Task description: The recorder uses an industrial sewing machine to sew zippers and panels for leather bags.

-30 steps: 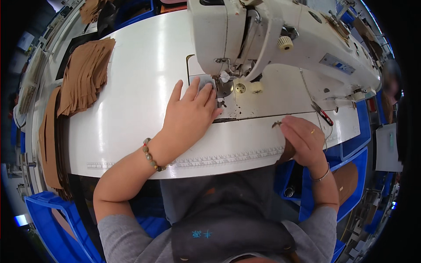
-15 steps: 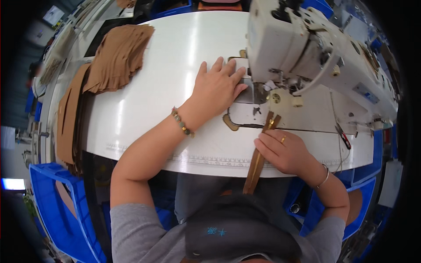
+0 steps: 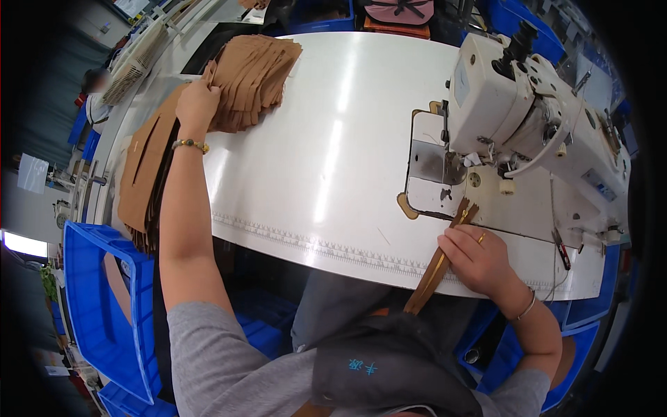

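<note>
My left hand (image 3: 198,104) reaches to the far left, fingers closed at the edge of a fanned stack of brown fabric pieces (image 3: 256,80). How many pieces it pinches is hidden. Beneath my left wrist lies another pile of brown panels with long slits (image 3: 147,163), draped over the table's left edge. On the right, my right hand (image 3: 479,260) is shut on a brown zipper (image 3: 432,281) with brass-coloured teeth. Its upper end lies by the plate of the white sewing machine (image 3: 528,104), while its lower end hangs over the table's front edge.
A printed ruler strip (image 3: 313,243) runs along the front of the white table (image 3: 347,153). Red-and-black thread snips (image 3: 561,251) lie right of my right hand. Blue bins (image 3: 104,306) stand below the table on both sides; a pink item (image 3: 399,10) is beyond the far edge.
My left hand has moved from beside the machine's plate to the brown stack at far left. My right hand keeps hold of the zipper. The whole view has shifted.
</note>
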Tool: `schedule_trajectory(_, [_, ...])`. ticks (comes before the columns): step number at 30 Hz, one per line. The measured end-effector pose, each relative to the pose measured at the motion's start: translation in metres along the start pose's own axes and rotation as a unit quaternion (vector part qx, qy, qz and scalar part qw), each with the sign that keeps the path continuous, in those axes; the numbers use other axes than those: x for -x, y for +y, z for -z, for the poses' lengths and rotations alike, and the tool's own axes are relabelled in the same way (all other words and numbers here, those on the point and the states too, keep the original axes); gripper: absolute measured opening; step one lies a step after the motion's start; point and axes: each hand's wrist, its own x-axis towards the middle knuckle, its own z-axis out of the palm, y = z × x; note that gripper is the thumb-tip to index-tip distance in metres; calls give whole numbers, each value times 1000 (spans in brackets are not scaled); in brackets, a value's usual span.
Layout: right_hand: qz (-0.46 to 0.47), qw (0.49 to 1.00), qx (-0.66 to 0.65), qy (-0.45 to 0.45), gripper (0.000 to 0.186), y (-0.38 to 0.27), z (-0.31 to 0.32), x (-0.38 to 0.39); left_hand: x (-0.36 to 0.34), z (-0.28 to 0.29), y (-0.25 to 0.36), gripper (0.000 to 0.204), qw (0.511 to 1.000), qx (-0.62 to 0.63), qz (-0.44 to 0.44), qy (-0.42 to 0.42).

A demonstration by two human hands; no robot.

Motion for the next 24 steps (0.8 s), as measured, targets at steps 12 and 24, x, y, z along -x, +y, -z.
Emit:
schedule_trajectory(12, [-23,1000,-4,19,31,3,-5,2,27,79,10,27,842,533,-42,-72])
schedule_trajectory(24, [-51,997,-49,36,26,-5,6,-10,283,53,121,41,474,663,113,-568])
